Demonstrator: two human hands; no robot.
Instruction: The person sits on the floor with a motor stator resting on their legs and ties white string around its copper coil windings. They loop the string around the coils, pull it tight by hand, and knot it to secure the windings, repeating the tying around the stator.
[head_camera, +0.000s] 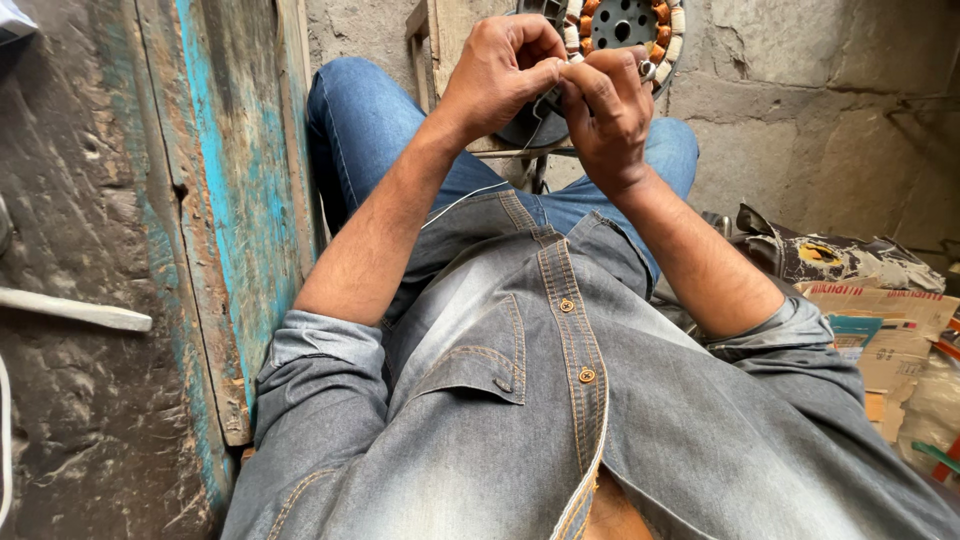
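My left hand (503, 70) and my right hand (606, 105) are raised together at the top centre, fingertips pinched against each other on the near rim of a round motor stator (625, 25). The stator has a dark metal core with holes and a ring of copper and white wound coils. Both hands hide its lower left part. A thin wire (540, 135) seems to hang from between the fingers. What exactly the fingertips pinch is hidden. My knees in blue jeans (360, 120) lie under the hands.
A weathered wooden door with peeling blue paint (225, 200) stands at the left beside a rough dark wall (70, 300). Grey stone wall (800, 90) is behind. Torn cardboard and crumpled wrappers (860, 290) lie at the right. A wooden frame (430, 50) stands behind the knees.
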